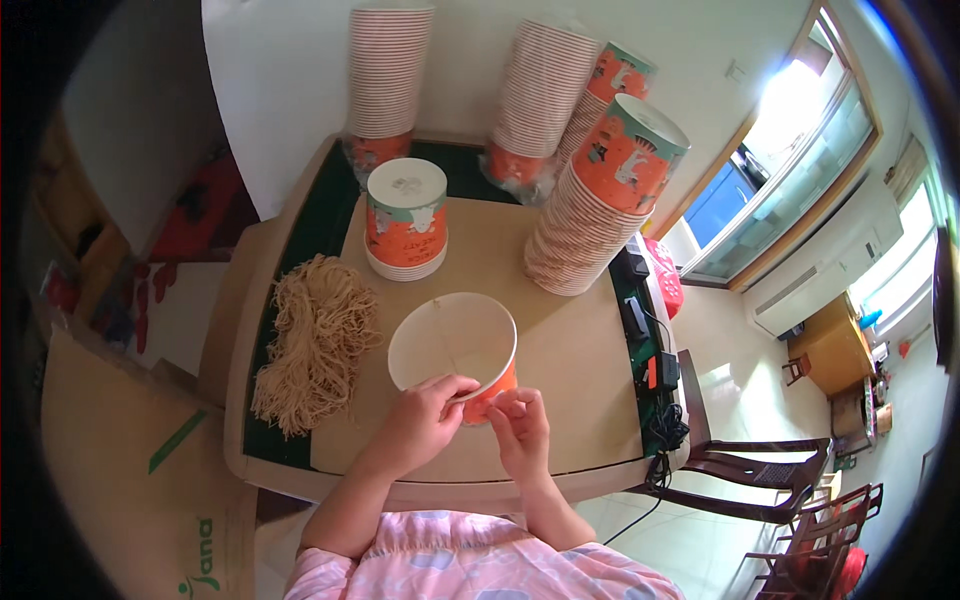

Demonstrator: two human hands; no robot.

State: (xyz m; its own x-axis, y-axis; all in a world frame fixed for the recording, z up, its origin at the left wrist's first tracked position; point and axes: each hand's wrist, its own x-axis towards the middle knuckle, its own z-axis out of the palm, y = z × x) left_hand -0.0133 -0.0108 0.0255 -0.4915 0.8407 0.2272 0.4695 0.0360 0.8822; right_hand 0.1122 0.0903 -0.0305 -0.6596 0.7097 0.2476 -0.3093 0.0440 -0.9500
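An open orange paper bucket (455,345) with a white inside tilts toward me over the table (560,350). My left hand (425,420) pinches its near rim. My right hand (518,425) touches its orange outer wall just below the rim, fingers curled on it. A pile of tan string handles (315,340) lies on the table to the left of the bucket.
A short stack of upturned buckets (405,220) stands behind. Tall nested stacks (385,75) (545,95) and a leaning stack (600,190) fill the table's back. Black devices and cables (650,360) lie along the right edge. Wooden chairs (760,470) stand at right, cardboard (120,470) at left.
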